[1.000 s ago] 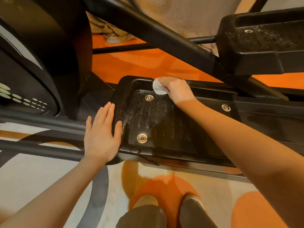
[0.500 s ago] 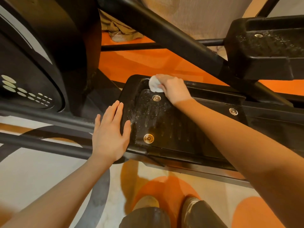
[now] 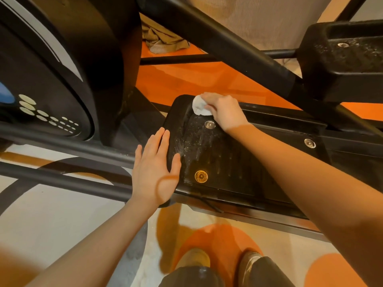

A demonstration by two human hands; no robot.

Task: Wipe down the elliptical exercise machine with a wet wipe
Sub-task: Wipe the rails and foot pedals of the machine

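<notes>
Glossy orange-and-cream floor (image 3: 62, 214), crumpled cloth (image 3: 163, 42) beyond, warm light.

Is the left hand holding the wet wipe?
No, the left hand rests flat on the pedal; the right hand holds the wet wipe.

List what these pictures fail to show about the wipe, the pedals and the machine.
- Wet wipe: in the head view only a bunched edge shows; the right hand covers the rest.
- Near pedal: the right forearm hides part of its tread, so the state of that part is unknown.
- Far pedal: cut off by the right edge.
- Flywheel housing: cut off by the left and top edges.
- Left hand: its palm contact with the pedal rim is hidden.
</notes>
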